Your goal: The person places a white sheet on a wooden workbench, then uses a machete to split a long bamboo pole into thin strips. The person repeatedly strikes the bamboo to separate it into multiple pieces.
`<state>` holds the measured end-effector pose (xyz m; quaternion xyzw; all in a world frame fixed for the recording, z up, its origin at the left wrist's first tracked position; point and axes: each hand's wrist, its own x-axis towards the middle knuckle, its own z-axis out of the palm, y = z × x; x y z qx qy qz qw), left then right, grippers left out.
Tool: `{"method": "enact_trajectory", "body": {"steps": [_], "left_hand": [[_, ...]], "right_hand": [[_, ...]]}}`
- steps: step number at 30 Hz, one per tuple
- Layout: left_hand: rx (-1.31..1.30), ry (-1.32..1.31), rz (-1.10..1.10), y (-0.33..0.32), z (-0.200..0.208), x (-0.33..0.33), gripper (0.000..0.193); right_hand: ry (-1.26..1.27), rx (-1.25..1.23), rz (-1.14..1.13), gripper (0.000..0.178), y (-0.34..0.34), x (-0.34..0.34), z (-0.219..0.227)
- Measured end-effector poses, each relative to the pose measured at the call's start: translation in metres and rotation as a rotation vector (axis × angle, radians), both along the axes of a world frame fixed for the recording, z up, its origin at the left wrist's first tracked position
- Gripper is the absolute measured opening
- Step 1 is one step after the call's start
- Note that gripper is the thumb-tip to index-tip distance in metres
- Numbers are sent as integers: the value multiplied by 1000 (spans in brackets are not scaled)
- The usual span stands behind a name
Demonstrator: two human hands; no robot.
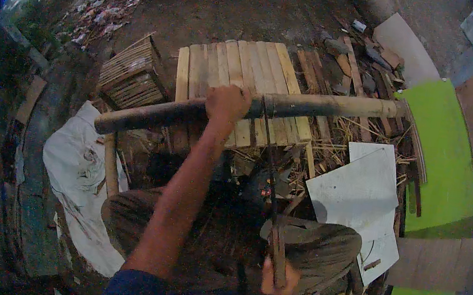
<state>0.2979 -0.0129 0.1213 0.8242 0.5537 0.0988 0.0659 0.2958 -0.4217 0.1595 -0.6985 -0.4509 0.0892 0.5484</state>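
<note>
A thick bamboo pole [337,105] lies crosswise in front of me, its dark left end tilted slightly lower than the right. My left hand [228,104] is wrapped over it near the middle. Just right of that hand, a long thin saw [270,146] meets the pole, its dark blade running back toward my body. Down by my lap, my right hand [279,279] is closed round its handle. Under the pole stands a low slatted wooden bench [224,62]. My bent knees are spread on either side of the saw.
A slatted bamboo crate [133,71] stands at the left, above a white sack [83,157]. To the right lie white sheets [362,194], a bright green panel [441,156] and brown boards. Bamboo scraps and straw [339,140] litter the ground beside the bench.
</note>
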Motion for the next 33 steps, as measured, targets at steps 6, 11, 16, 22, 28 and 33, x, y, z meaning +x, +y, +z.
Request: {"method": "enact_trajectory", "body": {"steps": [6,11,16,22,28,33], "left_hand": [[247,-100,7,-36,-17,3,46],[281,-118,-3,-40,-8,0,40],[553,-262,-88,-48,-22,-6,33],[488,-242,-114,-70,-29,-9,34],[566,-248,-170,-110,-50,-24,50],[591,-311,-256,-117,-48,-34,52]], "right_hand": [[485,-120,55,20,69,24,8],[302,-93,20,24,132,55,-6],[-48,121,42,15,65,36,-68],[-498,28,-157,9,-33,31,-112],[-311,-46,-225,13,-52,33,-119],[-96,-30,-122,19,-44,28,-109]]}}
